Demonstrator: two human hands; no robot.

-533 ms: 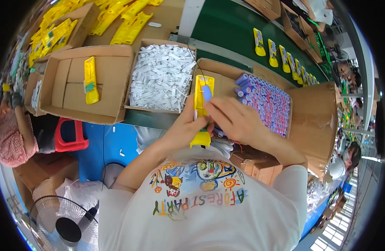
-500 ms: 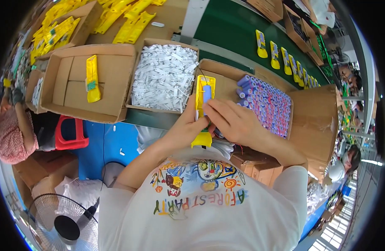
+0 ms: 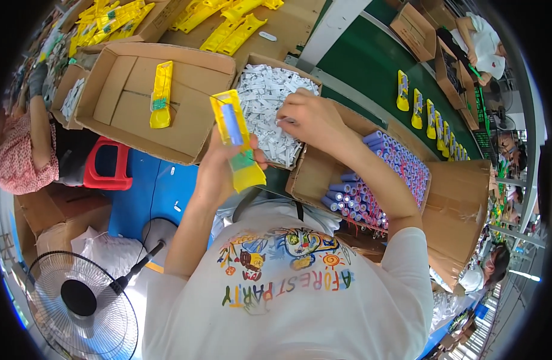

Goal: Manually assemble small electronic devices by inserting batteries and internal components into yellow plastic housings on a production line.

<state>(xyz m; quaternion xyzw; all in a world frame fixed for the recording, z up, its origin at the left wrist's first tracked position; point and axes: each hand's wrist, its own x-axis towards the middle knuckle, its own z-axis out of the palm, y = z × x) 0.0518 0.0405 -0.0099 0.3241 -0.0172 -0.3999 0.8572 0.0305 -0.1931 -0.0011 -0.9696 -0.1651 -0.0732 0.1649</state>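
My left hand (image 3: 213, 162) is wrapped around a yellow plastic casing (image 3: 252, 176), tilted and raised in front of the cardboard boxes. A purple battery cell (image 3: 232, 124) lies in the casing's hollow, with a green circuit board (image 3: 242, 159) below it, blurred. Over a box of small white plastic strips (image 3: 261, 90) is my right hand (image 3: 316, 120), its fingertips pinched on a small white strip (image 3: 287, 120). Part of that strip is hidden by the fingers. Another yellow casing with a green board (image 3: 161, 99) lies inside the wide carton to the left.
Purple battery cells (image 3: 402, 159) fill a carton under my right forearm. Several filled yellow casings (image 3: 418, 108) line the green conveyor (image 3: 360, 54). Empty-looking yellow casings (image 3: 243, 33) lie at the back. A fan (image 3: 81, 297) and red stool (image 3: 108, 165) stand left, near another person.
My right hand has left the casing and reached into the white strips. My left hand has carried the casing leftward and tilted it. The whole view has shifted.
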